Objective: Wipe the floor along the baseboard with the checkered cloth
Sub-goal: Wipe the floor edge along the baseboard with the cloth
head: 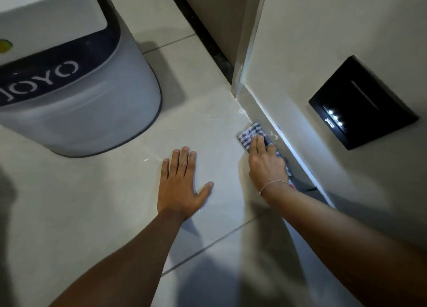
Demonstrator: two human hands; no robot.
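- Head view: the baseboard [258, 109] runs along the foot of the wall from the door-frame corner back toward the person, and everything below is placed against it.
- The checkered cloth [250, 133] lies on the floor [115, 191], its far edge touching or just short of the baseboard; I cannot tell which. It sits a little way along from the corner.
- The right hand [265, 163] presses down on the cloth, fingers laid over its top; part of the cloth shows beyond the fingertips and a strip trails back under the wrist beside the baseboard. The hand looks pressed flat rather than gripping.
- The left hand [182, 184] is spread open, palm flat on the tile, well out from the baseboard, holding nothing; it appears to prop the body.
- White smears [240, 112] mark the tile close to the baseboard's corner end, beyond the cloth.
- A grey bin [80, 98] stands far out from the baseboard; a black wall plate [362, 103] sits on the wall above it.
- Judgement: the wiping stroke itself is in hand. The next move likely calls for sliding the cloth along the baseboard toward the smears, keeping pressure down and the edge tight in the joint.
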